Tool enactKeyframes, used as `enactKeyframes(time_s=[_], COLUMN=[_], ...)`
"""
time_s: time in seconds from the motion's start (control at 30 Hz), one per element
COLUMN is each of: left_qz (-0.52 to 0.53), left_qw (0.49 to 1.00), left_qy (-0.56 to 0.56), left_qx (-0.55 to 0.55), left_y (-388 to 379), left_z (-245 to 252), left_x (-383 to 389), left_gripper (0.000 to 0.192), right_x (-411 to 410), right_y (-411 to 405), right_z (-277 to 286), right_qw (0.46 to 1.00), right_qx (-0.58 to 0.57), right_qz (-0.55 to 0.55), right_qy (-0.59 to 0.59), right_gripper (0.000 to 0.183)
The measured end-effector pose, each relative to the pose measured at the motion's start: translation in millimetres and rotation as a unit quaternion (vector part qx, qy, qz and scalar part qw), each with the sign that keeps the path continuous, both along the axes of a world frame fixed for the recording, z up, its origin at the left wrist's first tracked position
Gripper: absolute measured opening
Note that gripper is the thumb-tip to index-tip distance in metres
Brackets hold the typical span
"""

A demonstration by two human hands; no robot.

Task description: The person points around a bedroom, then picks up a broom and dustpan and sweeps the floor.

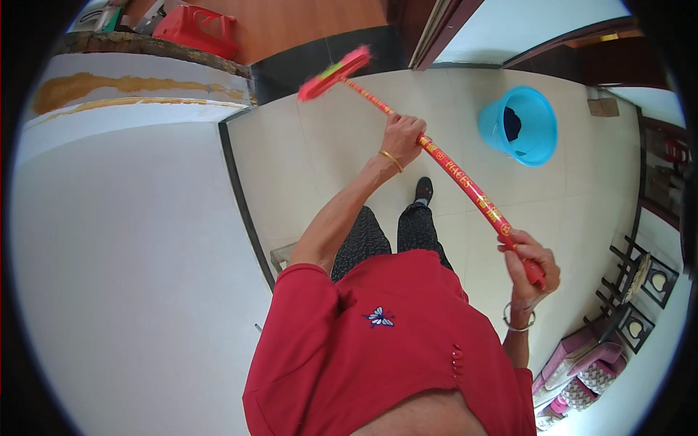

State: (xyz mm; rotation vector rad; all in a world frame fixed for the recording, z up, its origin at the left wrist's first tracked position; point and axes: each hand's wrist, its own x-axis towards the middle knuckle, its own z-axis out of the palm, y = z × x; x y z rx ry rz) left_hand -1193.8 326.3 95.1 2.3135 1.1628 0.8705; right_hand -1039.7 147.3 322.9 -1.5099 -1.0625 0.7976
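Observation:
A broom with a red, gold-printed handle (463, 182) slants across in front of me. My left hand (402, 133), with a gold bangle at its wrist, is wrapped around the handle partway down. My right hand (531, 264) holds the handle near its top end, and a silver-coloured bangle circles that wrist. At the far end, the pink-red broom head (334, 75) has a yellow-green patch and appears over the dark threshold strip and the pale tiles. I cannot tell whether its bristles touch the floor.
A light blue plastic bucket (531, 128) with something dark inside stands on the tiled floor (545, 201) ahead right. A white wall (125, 261) rises on the left. A red plastic container (196, 30) is beyond it, and a sofa (581, 370) is at lower right.

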Motion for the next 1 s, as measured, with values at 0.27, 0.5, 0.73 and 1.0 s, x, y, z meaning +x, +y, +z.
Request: enactKeyframes(time_s=[0.27, 0.5, 0.73, 1.0], left_qz=[-0.242, -0.225, -0.115, -0.139], left_qw=[0.969, 0.972, 0.988, 0.902], left_qy=[0.019, -0.01, 0.001, 0.325], left_qx=[-0.052, -0.07, -0.102, -0.25], left_y=[-21.5, -23.9, -42.3, -75.5], left_z=[24.3, -34.7, -80.1, -62.3], left_x=[83.2, 147.7, 109.6, -1.9], left_gripper=[0.023, 0.017, 0.018, 0.017], right_x=[56.0, 58.7, 69.3, 89.1], right_y=[-28.5, -43.5, -30.4, -3.8], right_z=[52.5, -8.9, -43.1, -79.0], right_qw=[0.986, 0.987, 0.993, 0.958], right_qx=[0.017, 0.014, -0.028, -0.148], right_qz=[-0.164, -0.122, -0.116, -0.03], right_qy=[-0.005, -0.102, -0.014, 0.244], right_gripper=[0.017, 0.013, 0.019, 0.008])
